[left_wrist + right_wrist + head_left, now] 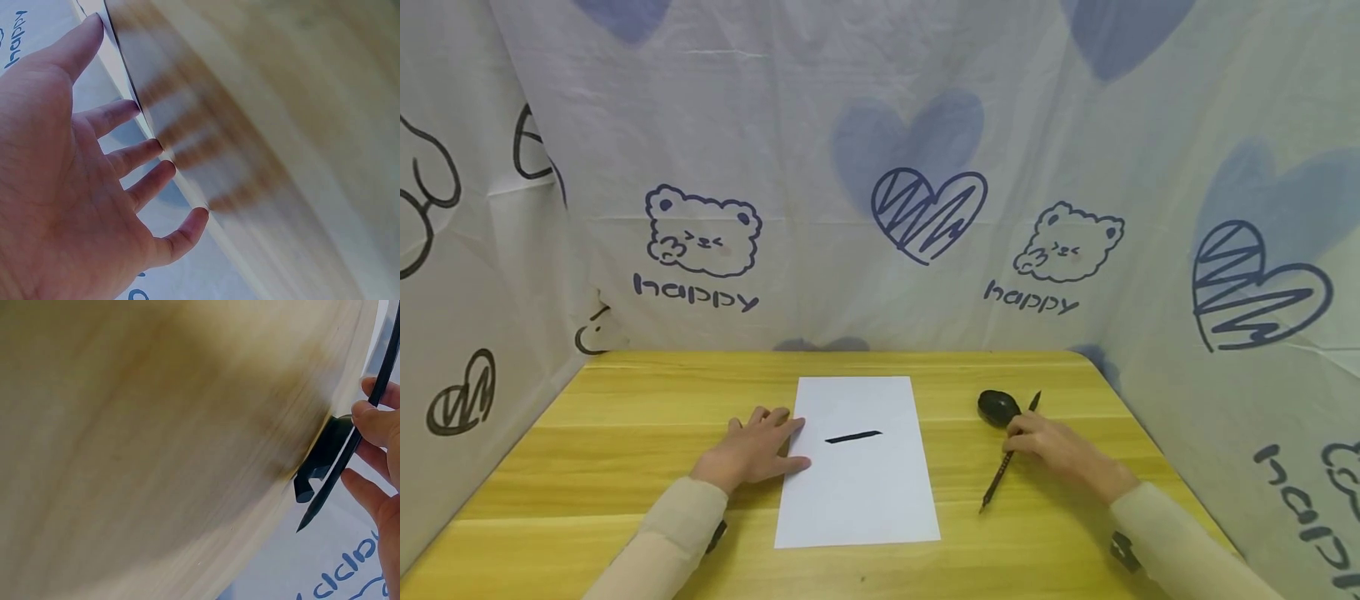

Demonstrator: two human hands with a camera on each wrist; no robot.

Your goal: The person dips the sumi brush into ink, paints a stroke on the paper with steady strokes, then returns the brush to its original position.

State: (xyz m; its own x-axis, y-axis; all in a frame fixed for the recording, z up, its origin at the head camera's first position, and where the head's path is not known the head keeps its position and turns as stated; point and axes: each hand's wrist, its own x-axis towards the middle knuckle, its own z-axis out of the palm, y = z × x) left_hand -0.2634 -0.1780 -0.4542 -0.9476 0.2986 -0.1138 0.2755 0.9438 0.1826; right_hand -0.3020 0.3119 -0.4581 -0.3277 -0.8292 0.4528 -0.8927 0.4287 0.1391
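A white sheet of paper (857,500) lies on the table with one slanting black stroke (853,437) across it. At the sheet's left edge rests my left hand (758,447), fingers spread, thumb and forefinger reaching onto the paper. In the left wrist view its fingertips (164,165) meet the surface. My right hand (1060,450) pinches a dark writing brush (997,478) by the middle of its shaft, right of the paper. The brush's dark pointed end (306,522) shows in the right wrist view. Just beyond the fingers sits a black oval inkstone (997,407).
The yellow wood-grain table (685,387) ends against a white curtain (820,317) printed with hearts and bears. More curtain hangs close on the left and right sides. A dark wrist strap part (1123,550) shows under the right sleeve.
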